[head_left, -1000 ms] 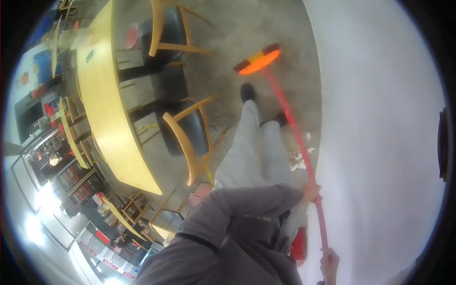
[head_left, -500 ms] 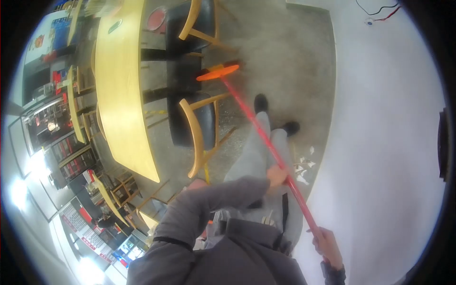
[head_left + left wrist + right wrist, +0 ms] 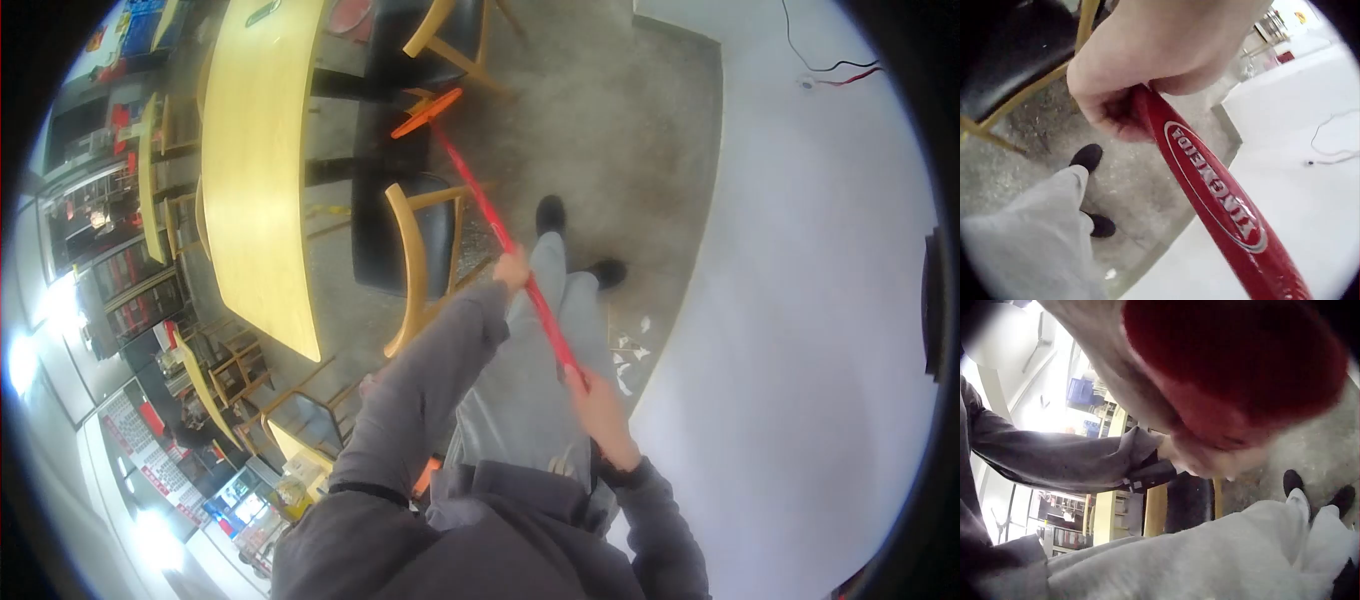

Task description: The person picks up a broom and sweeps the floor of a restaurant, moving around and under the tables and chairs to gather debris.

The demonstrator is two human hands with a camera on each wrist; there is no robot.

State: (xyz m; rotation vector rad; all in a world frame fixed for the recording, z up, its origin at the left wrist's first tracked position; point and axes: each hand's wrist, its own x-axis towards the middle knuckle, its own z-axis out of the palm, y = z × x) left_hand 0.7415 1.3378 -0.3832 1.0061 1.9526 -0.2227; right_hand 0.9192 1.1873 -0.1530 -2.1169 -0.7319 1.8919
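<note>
A broom with a red pole [image 3: 478,200] and an orange head [image 3: 428,113] slants across the head view. My left hand [image 3: 512,268] grips the pole partway down, and in the left wrist view its fingers [image 3: 1124,122] curl round it beside an oval label [image 3: 1216,187]. Nearer my body, my right hand [image 3: 602,415] holds the upper end. That red pole end [image 3: 1241,362] looms blurred and large in the right wrist view. The broom head overlaps the dark chair seats in the head view; its bristles are mostly hidden.
A long pale wooden table [image 3: 262,180] runs along the left. Wooden chairs with black seats, one with a curved back [image 3: 408,270], line its near side. White scraps [image 3: 628,362] lie on the grey floor by the white wall [image 3: 800,350]. Wires [image 3: 830,72] hang at upper right.
The broom head has swung left from the open floor to beside the chairs. My right hand has come left and forward toward my body's middle; my left hand has moved forward and left.
</note>
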